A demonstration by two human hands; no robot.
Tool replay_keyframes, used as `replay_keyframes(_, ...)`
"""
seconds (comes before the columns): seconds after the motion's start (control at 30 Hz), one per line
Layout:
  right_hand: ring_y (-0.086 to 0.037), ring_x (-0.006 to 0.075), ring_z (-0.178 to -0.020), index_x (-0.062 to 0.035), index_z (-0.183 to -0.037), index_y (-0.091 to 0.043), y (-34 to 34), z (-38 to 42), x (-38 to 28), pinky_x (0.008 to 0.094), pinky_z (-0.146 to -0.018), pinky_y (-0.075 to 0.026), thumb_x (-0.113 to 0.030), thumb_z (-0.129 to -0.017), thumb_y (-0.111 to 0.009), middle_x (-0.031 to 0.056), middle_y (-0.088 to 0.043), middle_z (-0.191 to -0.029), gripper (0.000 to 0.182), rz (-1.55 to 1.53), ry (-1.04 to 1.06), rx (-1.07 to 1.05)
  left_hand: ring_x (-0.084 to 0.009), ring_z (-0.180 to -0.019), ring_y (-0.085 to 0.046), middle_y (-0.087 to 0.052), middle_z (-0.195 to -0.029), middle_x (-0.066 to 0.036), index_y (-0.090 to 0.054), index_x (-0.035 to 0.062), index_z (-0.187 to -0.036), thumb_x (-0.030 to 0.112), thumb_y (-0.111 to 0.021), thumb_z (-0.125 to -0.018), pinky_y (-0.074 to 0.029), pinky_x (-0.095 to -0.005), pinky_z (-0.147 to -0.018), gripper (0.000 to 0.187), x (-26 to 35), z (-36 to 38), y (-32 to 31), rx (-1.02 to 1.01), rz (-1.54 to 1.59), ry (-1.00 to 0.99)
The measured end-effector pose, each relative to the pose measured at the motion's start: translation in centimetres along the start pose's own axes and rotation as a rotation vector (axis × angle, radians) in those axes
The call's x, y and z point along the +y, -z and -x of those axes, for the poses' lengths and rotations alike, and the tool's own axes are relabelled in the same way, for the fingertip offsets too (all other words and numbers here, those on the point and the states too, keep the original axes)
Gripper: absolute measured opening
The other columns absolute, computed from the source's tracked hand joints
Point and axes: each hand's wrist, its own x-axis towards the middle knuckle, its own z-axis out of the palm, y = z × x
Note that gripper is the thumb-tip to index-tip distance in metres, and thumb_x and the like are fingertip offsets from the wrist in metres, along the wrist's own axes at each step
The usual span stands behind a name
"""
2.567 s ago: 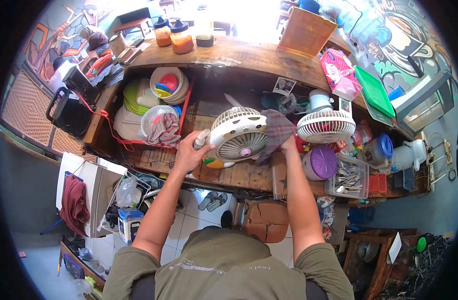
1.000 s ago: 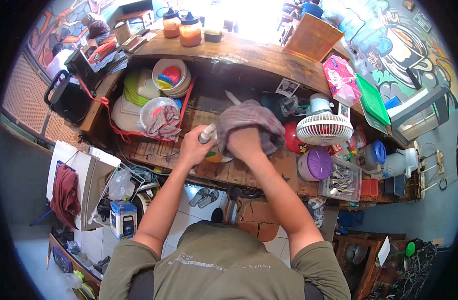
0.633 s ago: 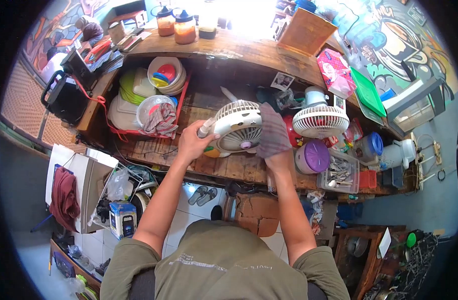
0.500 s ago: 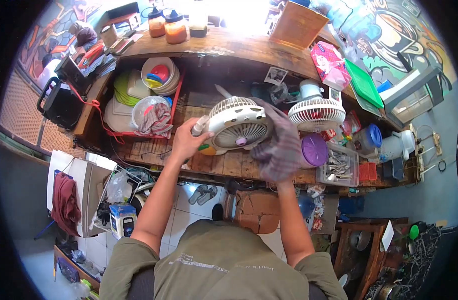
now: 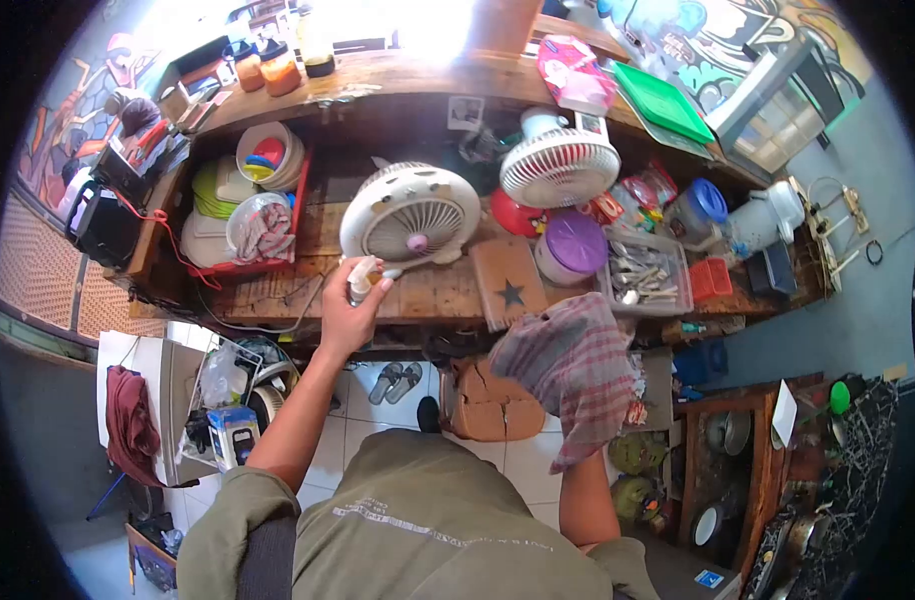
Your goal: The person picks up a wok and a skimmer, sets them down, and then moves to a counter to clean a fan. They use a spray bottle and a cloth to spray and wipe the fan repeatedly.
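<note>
My left hand (image 5: 348, 315) is closed around a small spray bottle (image 5: 362, 277) with a white nozzle, just in front of a white desk fan (image 5: 410, 215). This fan has dark spots on its rim and a purple hub, and it stands on the wooden counter. A grey-and-red plaid cloth (image 5: 575, 370) hangs draped over my right hand, hiding the fingers; only my right forearm (image 5: 589, 500) shows below it. The cloth is in front of the counter edge, apart from the fan.
Right of the spotted fan are a second white fan (image 5: 561, 168), a brown notebook with a star (image 5: 506, 282), a purple-lidded tub (image 5: 575, 245) and a cutlery bin (image 5: 681, 290). A red crate (image 5: 300, 215) of dishes sits left. A brown stool (image 5: 493, 400) stands below.
My right hand has drawn the cloth off the spotted fan, rightward and toward my body. My left hand keeps the spray bottle, now before the fan. The view has shifted, and the notebook is uncovered.
</note>
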Motion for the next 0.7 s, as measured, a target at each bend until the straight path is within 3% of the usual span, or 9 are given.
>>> replay_keyframes(0.17,-0.056,0.0324,-0.111,-0.0012,-0.12,-0.059,0.3,3.2,-3.5,0.0411,-0.101,-0.041,-0.016,-0.082,-0.063,0.0158,-0.061,-0.117,0.041,-0.258,-0.223,0.107,-0.0065,-0.073,-0.055,-0.058,-0.087,0.001,-0.058,0.0047,-0.113,0.019,-0.066,-0.091,-0.047,-0.023,-0.065,0.028,3.6,5.5,-6.1,-0.329,0.071,0.177)
replay_keyframes(0.3,-0.057,0.0327,-0.11,-0.0008,-0.119,-0.059,-0.7,4.3,-5.2,0.041,-0.1,-0.041,-0.017,-0.083,-0.063,0.0159,-0.061,-0.116,0.04,-0.47,-0.389,0.163,-0.0063,-0.071,-0.055,-0.059,-0.086,0.001,-0.059,0.0049,-0.113,0.022,-0.066,-0.091,-0.047,-0.0244,-0.065,0.029,2.8,9.9,-10.4,-0.439,0.053,0.164)
replay_keyframes(0.33,-0.057,0.0327,-0.11,-0.0007,-0.119,-0.059,-1.8,4.3,-5.6,0.041,-0.1,-0.041,-0.017,-0.083,-0.063,0.0159,-0.061,-0.116,0.04,-0.53,-0.435,0.169,-0.0064,-0.072,-0.055,-0.06,-0.087,0.001,-0.06,0.0046,-0.113,0.023,-0.066,-0.091,-0.047,-0.0243,-0.066,0.029,3.1,10.6,-11.0,-0.463,0.071,0.269)
replay_keyframes(0.5,-0.057,0.033,-0.109,-0.0003,-0.119,-0.059,-4.4,5.2,-6.4,0.0409,-0.1,-0.041,-0.018,-0.084,-0.063,0.0159,-0.061,-0.115,0.039,-0.776,-0.643,0.194,-0.007,-0.074,-0.056,-0.062,-0.089,-0.001,-0.063,0.0042,-0.111,0.021,-0.069,-0.088,-0.047,-0.0255,-0.067,0.029,-0.2,9.7,-10.2,-0.236,-0.125,0.083)
replay_keyframes(0.57,-0.057,0.0331,-0.109,-0.0002,-0.118,-0.059,-5.1,5.1,-5.3,0.0409,-0.1,-0.041,-0.018,-0.084,-0.063,0.0161,-0.061,-0.114,0.039,-0.728,-0.601,0.205,-0.0242,-0.085,-0.062,-0.064,-0.093,-0.012,-0.064,0.0031,-0.11,0.029,-0.073,-0.083,-0.048,-0.0341,-0.078,0.039,-2.8,7.2,-9.5,-0.108,-0.188,0.212)
replay_keyframes(0.6,-0.057,0.0332,-0.109,-0.0001,-0.118,-0.059,-5.2,4.5,-4.6,0.0409,-0.1,-0.041,-0.018,-0.084,-0.063,0.0162,-0.061,-0.114,0.039,-0.703,-0.579,0.212,-0.0242,-0.085,-0.062,-0.064,-0.093,-0.012,-0.064,0.0031,-0.11,0.029,-0.073,-0.083,-0.048,-0.0341,-0.078,0.039,-3.9,5.9,-9.5,-0.112,-0.185,0.21)
replay_keyframes(0.67,-0.057,0.0333,-0.109,0.0001,-0.118,-0.059,-6.5,3.7,-3.3,0.0408,-0.099,-0.041,-0.018,-0.084,-0.063,0.0163,-0.062,-0.114,0.038,-0.652,-0.533,0.227,-0.0355,-0.087,-0.061,-0.063,-0.096,-0.017,-0.064,0.0029,-0.11,0.032,-0.076,-0.079,-0.048,-0.0395,-0.078,0.044,-5.7,3.2,-9.3,-0.024,-0.399,0.031)
replay_keyframes(0.7,-0.057,0.0334,-0.109,0.0001,-0.118,-0.059,-6.6,3.3,-2.6,0.0408,-0.099,-0.041,-0.018,-0.084,-0.063,0.0164,-0.062,-0.114,0.038,-0.625,-0.509,0.236,-0.0355,-0.087,-0.061,-0.063,-0.096,-0.017,-0.064,0.0029,-0.11,0.032,-0.076,-0.079,-0.048,-0.0395,-0.078,0.044,-6.8,2.1,-9.4,-0.028,-0.393,0.026)
